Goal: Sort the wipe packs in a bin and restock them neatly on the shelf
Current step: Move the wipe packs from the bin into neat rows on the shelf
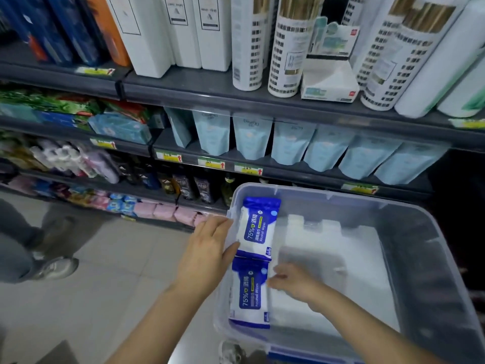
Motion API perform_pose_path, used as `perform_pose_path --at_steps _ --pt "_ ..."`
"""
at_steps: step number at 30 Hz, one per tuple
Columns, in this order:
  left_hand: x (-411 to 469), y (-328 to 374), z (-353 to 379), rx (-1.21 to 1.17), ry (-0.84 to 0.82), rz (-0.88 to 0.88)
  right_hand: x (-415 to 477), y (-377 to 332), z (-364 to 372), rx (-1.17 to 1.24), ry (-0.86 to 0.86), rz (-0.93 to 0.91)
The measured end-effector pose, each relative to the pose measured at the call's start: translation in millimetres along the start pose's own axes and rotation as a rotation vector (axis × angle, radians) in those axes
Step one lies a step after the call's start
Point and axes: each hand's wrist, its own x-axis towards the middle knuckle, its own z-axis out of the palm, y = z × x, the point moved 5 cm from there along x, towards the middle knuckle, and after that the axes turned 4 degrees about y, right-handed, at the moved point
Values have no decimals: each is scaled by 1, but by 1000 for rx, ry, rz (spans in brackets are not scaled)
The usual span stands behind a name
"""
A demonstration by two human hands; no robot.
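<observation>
As they lie end-to-end, wipe packs (258, 229) run shelfward.

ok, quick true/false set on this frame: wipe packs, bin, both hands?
1. Two blue-and-white wipe packs, the far pack and the near pack, lie in the clear bin. True.
2. The packs lie along the bin's right wall. False: they lie end to end along its left wall.
3. The right hand is inside the bin, at the near pack's right edge. True.
4. The left hand is reaching up to the shelf. False: it is at the bin's left rim, beside the far pack.
5. Pale blue pouches stand in a row on a shelf behind the bin. True.
</observation>
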Motion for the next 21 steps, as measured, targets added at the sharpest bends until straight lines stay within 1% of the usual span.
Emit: perform_pose_path --at_steps 2,4,7,11,16,21 --pt "0 1 1 -21 20 5 6 -1 9 81 -49 18" --pt "-1 2 3 -44 35 1 12 -1 14 150 -58 46" --pt "-3 2 6 -61 60 -30 14 -1 26 252 -115 100" --pt "-4 5 6 -80 79 -68 5 2 28 259 -180 101" --pt "-4 6 6 -65 124 -52 -14 8 -24 289 -242 89" --pt "-6 7 5 -36 149 -58 -26 -16 -74 383 -146 28"
